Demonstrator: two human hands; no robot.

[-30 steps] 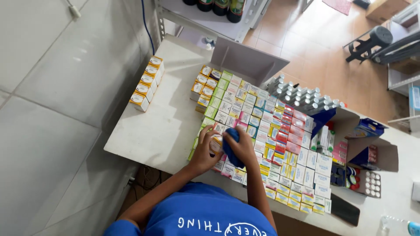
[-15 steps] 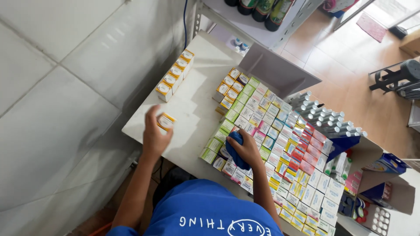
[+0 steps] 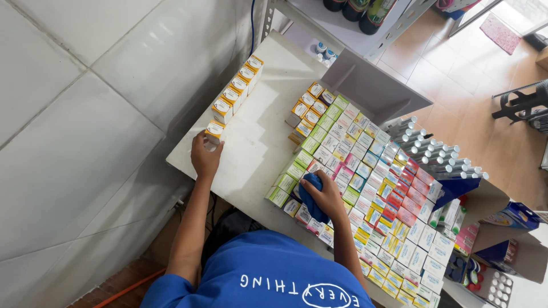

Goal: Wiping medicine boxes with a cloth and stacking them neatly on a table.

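Observation:
My left hand [image 3: 204, 158] grips a small yellow and white box [image 3: 214, 130] and sets it at the near end of a row of like boxes [image 3: 237, 88] along the white table's [image 3: 251, 148] wall edge. My right hand [image 3: 330, 195] holds a blue cloth [image 3: 308, 197] and rests on the near left corner of a large array of small colourful medicine boxes [image 3: 371, 182] laid flat in rows.
A tiled wall [image 3: 85, 114] runs along the left. A grey tray [image 3: 371, 85] lies at the table's far end. Several white-capped bottles [image 3: 434, 151] stand beyond the array. Open cartons [image 3: 514, 217] and blister packs [image 3: 498, 285] sit at the right, and a shelf with dark bottles [image 3: 354, 11] is at the top.
My left hand has lifted a small box from the array's near corner and carried it left to the row by the wall. My right hand stays on the cloth.

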